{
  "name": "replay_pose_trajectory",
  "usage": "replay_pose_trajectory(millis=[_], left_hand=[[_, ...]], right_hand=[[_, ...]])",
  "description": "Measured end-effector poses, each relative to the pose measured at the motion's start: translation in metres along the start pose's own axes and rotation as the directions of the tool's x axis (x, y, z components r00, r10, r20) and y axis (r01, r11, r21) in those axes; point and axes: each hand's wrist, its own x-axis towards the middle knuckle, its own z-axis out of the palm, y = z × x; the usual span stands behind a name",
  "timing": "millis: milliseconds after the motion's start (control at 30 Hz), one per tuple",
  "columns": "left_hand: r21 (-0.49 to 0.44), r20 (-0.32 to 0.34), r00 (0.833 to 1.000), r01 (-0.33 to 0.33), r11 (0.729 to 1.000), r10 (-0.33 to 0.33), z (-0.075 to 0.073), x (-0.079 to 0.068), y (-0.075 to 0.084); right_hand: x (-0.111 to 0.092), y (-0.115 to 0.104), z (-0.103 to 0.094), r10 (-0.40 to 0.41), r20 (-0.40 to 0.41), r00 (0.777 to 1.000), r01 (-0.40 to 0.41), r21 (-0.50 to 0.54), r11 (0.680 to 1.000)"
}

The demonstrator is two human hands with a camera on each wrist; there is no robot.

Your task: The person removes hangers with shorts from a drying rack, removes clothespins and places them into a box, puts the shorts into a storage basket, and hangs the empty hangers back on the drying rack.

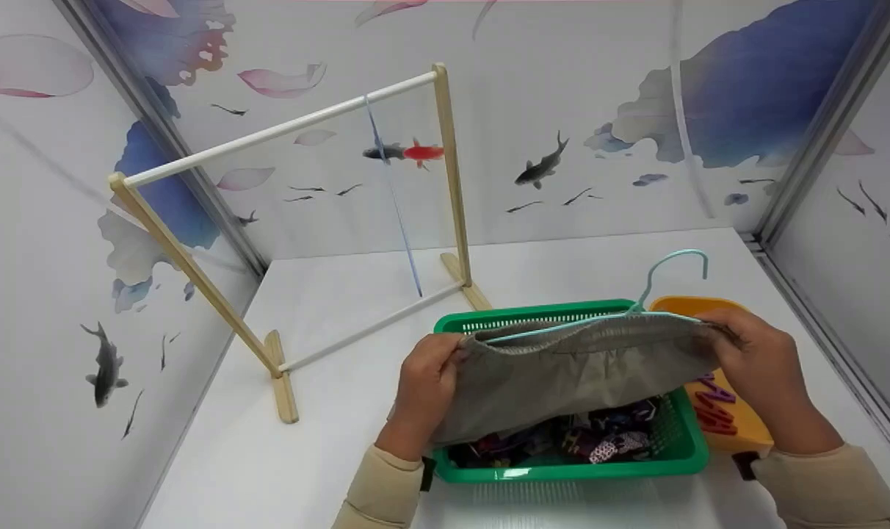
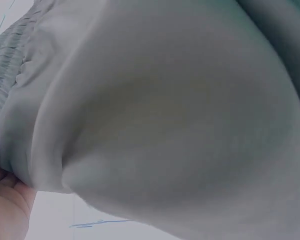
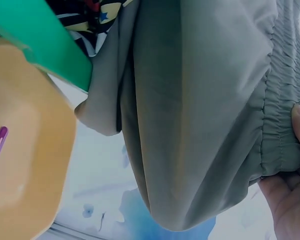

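Note:
Grey shorts [image 1: 577,382] with a gathered elastic waistband [image 3: 285,100] are stretched sideways between my two hands, over the basket. My left hand [image 1: 424,382] pinches the waistband at its left end; in the left wrist view, cloth hides most of that hand. At the opposite end, my right hand [image 1: 757,367] grips the waistband, thumb on the outer side in the right wrist view. A light blue hanger [image 1: 676,253] lies along the waist opening, its bar partly inside and its hook sticking up toward the right.
Under the shorts stands a green basket [image 1: 562,474] with patterned cloth in it. Beside it on the right is an orange tray [image 1: 746,433] with purple and red clothespins [image 1: 713,411]. A rack [image 1: 283,131] stands back left, with a thin blue hanger [image 1: 395,198] on its top bar.

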Motion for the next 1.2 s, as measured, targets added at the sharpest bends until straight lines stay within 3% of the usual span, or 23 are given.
replay_pose_trajectory(millis=[400, 1033, 1200], left_hand=[[-0.108, -0.012, 0.991, 0.134, 0.985, -0.137, 0.004, -0.009, -0.002], [-0.158, -0.055, 0.976, 0.202, 0.967, -0.213, 0.003, -0.018, -0.015], [-0.135, -0.036, 0.974, 0.215, 0.967, -0.222, 0.005, -0.021, -0.015]], right_hand=[[-0.005, 0.009, -0.001, 0.042, 0.012, 0.999, -0.041, -0.006, 0.999], [-0.014, 0.023, -0.009, 0.212, 0.083, 0.974, -0.213, 0.005, 0.977], [-0.015, 0.025, -0.011, 0.213, 0.068, 0.975, -0.213, 0.004, 0.977]])
